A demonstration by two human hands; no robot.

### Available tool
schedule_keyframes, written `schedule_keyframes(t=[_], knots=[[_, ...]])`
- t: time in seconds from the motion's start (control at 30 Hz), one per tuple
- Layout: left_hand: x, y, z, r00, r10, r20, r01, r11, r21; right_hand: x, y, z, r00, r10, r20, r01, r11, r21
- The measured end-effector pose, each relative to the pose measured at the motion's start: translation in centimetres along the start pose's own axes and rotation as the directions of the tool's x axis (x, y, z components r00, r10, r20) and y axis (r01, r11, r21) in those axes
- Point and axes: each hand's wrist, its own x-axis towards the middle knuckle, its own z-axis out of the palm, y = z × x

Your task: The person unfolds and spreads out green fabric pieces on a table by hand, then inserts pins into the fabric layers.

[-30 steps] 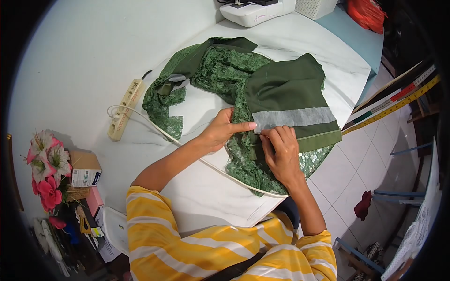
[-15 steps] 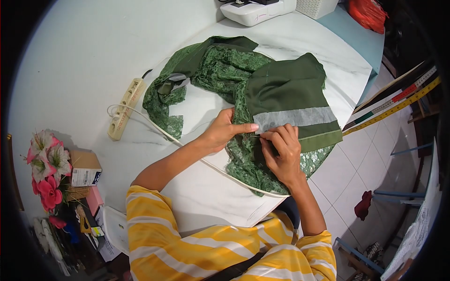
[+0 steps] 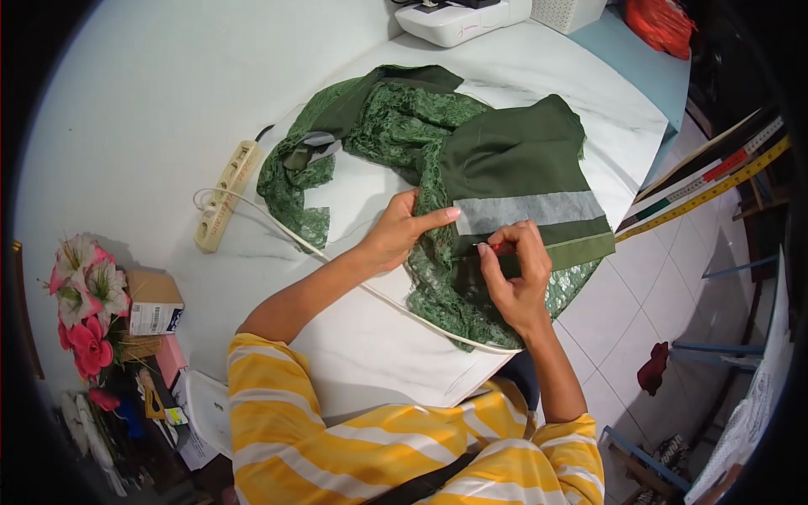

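Observation:
A green garment piece (image 3: 513,160) lies on the table, dark plain cloth joined to green lace (image 3: 412,126), with a pale grey-white strip (image 3: 530,210) across the plain part. My left hand (image 3: 400,231) grips the lace edge, thumb on top near the strip's left end and the other fingers partly hidden. Just below the strip, my right hand (image 3: 522,273) is closed in a pinch around a small red-handled seam ripper (image 3: 498,248). Its thin metal tip points left over the dark cloth; most of the handle is hidden by my fingers.
A white cable (image 3: 295,236) runs from a power strip (image 3: 225,198) across the table and beneath my left forearm. At the back stands a white machine (image 3: 454,25) beside a white basket (image 3: 568,13). Measuring tapes (image 3: 715,189) hang at the right; flowers (image 3: 88,295) and a small box (image 3: 153,303) are left.
My right hand has shifted right and slightly down, away from my left thumb, and the red handle now shows between its fingers. My left thumb has lifted a little.

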Motion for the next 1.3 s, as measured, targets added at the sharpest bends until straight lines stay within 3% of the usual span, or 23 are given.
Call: schedule_keyframes(t=[0.13,0.27,0.43,0.63,0.77,1.1,1.3], knots=[[0.2,0.1,-1.2,0.985,-0.077,0.158,0.087,0.994,-0.060,0.0,0.2,0.1,0.995,0.104,0.005,-0.104,0.992,0.076],[0.1,0.0,-1.1,0.971,-0.017,0.237,0.007,0.999,0.042,-0.3,0.9,0.6,0.992,-0.058,0.116,0.057,0.998,0.011],[-0.2,0.1,-0.7,0.976,-0.027,0.216,0.016,0.999,0.052,0.2,0.5,0.9,0.980,-0.165,0.107,0.180,0.972,-0.154],[0.0,0.0,-0.8,0.970,-0.032,0.240,0.018,0.998,0.063,0.0,1.1,1.2,0.972,-0.196,0.130,0.224,0.939,-0.260],[-0.1,-0.1,-0.7,0.949,-0.007,0.314,-0.067,0.972,0.224,0.1,0.9,1.5,0.982,-0.124,0.145,0.159,0.952,-0.260],[-0.5,-1.4,0.1,0.975,0.098,0.200,-0.132,0.978,0.162,-0.3,1.1,1.0,0.976,0.103,0.191,-0.113,0.993,0.041],[-0.5,-1.7,-0.2,0.965,0.147,0.218,-0.202,0.946,0.255,-0.4,1.0,0.5,0.958,0.125,0.257,-0.155,0.983,0.102]])
